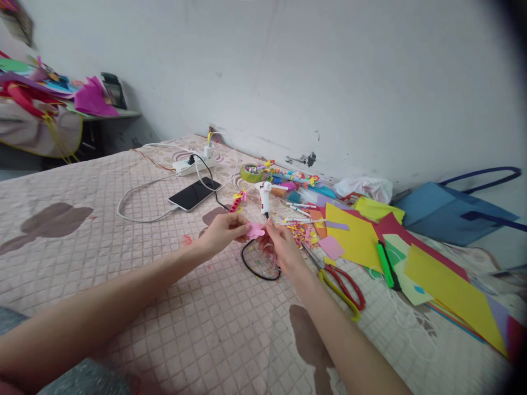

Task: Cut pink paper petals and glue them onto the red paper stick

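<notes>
A small pink paper piece [256, 230] with a wavy edge is held between my two hands. My left hand [225, 232] pinches its left side with thumb and fingers. On the opposite side, my right hand [282, 244] has its fingertips closed at the paper's edge. Just beyond the hands stands a white glue gun [265, 198], its black cord [260, 277] looping beneath them. A red patterned strip with yellow and pink paper bits [236, 203] lies behind my left hand. Scissors with red and yellow handles [342, 286] rest to the right of my right hand.
A phone [195, 193] is cabled near a white power strip [194, 165]. Coloured paper sheets [354, 236], paper scraps, a green cutter [386, 265] and a tape roll [252, 173] lie to the right and back. A blue bag [457, 211] leans by the wall.
</notes>
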Demonstrator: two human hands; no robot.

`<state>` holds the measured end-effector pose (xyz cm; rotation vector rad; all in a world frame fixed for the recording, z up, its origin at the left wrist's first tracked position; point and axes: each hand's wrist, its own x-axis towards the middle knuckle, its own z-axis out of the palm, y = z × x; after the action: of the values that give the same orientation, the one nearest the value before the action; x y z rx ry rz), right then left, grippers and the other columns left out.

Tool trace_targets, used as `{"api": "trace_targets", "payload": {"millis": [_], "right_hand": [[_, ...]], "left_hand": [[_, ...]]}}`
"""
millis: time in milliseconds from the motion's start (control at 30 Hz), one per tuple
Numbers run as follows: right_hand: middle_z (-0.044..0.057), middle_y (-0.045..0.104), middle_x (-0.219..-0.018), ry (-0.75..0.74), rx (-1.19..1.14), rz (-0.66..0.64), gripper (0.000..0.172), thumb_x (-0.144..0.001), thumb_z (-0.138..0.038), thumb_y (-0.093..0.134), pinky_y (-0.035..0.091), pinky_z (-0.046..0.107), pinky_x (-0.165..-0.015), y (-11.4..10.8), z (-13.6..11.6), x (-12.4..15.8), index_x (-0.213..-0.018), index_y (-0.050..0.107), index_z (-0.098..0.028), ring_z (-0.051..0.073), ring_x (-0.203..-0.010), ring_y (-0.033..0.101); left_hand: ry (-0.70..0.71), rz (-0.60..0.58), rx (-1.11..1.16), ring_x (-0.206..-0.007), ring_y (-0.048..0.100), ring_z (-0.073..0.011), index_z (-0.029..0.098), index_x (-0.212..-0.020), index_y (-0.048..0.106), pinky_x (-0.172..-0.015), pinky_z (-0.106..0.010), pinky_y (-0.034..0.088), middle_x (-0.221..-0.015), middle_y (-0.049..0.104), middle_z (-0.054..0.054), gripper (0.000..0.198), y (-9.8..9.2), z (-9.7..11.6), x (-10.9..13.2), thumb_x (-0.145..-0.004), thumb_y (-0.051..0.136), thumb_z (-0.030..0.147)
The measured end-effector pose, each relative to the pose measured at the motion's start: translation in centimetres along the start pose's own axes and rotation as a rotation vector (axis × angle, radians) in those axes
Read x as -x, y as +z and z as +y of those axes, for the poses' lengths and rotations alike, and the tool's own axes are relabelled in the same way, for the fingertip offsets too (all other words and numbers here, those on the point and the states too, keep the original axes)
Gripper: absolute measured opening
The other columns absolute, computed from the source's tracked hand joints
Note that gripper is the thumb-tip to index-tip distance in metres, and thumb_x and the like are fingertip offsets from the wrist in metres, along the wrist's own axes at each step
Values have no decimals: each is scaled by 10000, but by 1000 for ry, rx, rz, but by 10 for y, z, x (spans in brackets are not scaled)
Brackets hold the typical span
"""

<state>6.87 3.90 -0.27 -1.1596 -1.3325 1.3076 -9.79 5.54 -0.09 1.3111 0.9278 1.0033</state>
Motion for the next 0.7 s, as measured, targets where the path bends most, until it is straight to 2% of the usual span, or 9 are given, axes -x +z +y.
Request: {"api": "trace_targets", "payload": {"millis": [133, 233, 333, 500, 700], "right_hand": [[-22, 563, -591, -24, 3, -16, 292, -713, -443, 657, 349, 172, -377, 4, 1, 2, -719, 554, -170, 82, -461, 486], [-35, 550, -565, -66, -11, -6, 250, -729, -404, 649, 363, 182, -391, 6, 3, 2, -718, 550, -174, 82, -453, 469], [-43, 530, -546, -94, -18, 21, 227, -745, -382, 636, 365, 187, -392, 6, 5, 2, -713, 545, -177, 83, -447, 457], [-30, 543, -591, -108, -38, 48, 243, -746, -407, 625, 378, 191, -398, 9, 4, 2, -725, 547, -178, 93, -480, 481], [-33, 540, -614, -130, -23, 66, 215, -726, -378, 633, 374, 196, -399, 12, 5, 3, -732, 536, -186, 101, -494, 490]], "left_hand": [[7, 49, 57, -633, 584, -86, 120, -795, 586, -614, -212, 490, -707, 626, -7, 165, 2, 1, 2, -729, 657, 253], [-6, 14, 68, -665, 584, -94, 131, -852, 599, -626, -224, 491, -754, 631, -10, 198, 2, 0, 3, -726, 659, 271], [-52, -32, 57, -646, 571, -91, 123, -805, 602, -621, -231, 486, -729, 619, -13, 187, 3, -1, 3, -733, 645, 291], [-93, 23, 100, -579, 539, -79, 126, -698, 549, -601, -239, 473, -636, 565, 16, 229, 7, 0, 5, -722, 653, 328], [-113, -11, 151, -595, 548, -84, 127, -710, 544, -610, -239, 473, -632, 570, 16, 217, 8, 0, 6, -732, 648, 316]]}}
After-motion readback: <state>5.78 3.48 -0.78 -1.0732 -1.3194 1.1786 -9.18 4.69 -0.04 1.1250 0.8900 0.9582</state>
